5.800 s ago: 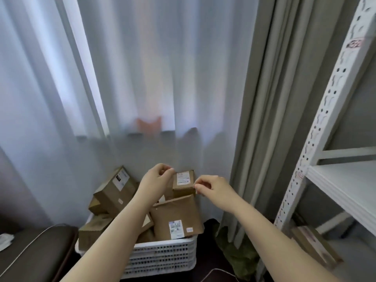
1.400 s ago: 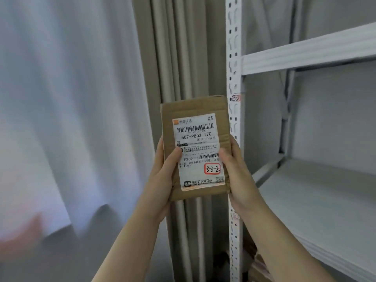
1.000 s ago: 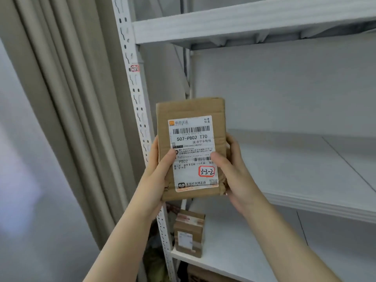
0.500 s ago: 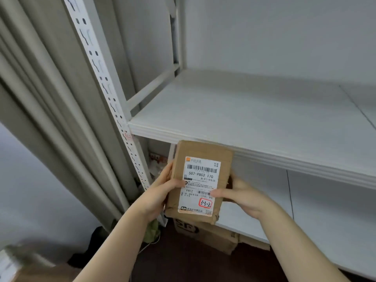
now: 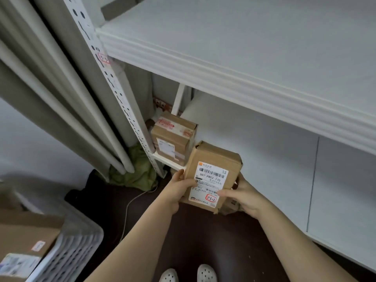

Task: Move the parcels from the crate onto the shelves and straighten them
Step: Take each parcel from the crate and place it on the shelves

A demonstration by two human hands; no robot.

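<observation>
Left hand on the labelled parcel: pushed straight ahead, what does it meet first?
Likely the taped parcel standing at the lower shelf's left end, just beyond the left hand; depth is unclear.

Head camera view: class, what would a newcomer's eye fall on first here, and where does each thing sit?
First, the cardboard parcel with a white label marked 3-3-2 in red, held at centre between the left hand and right hand. Behind it, another taped parcel stands on the lower shelf by the perforated upright. At bottom left, the white crate holds more parcels.
</observation>
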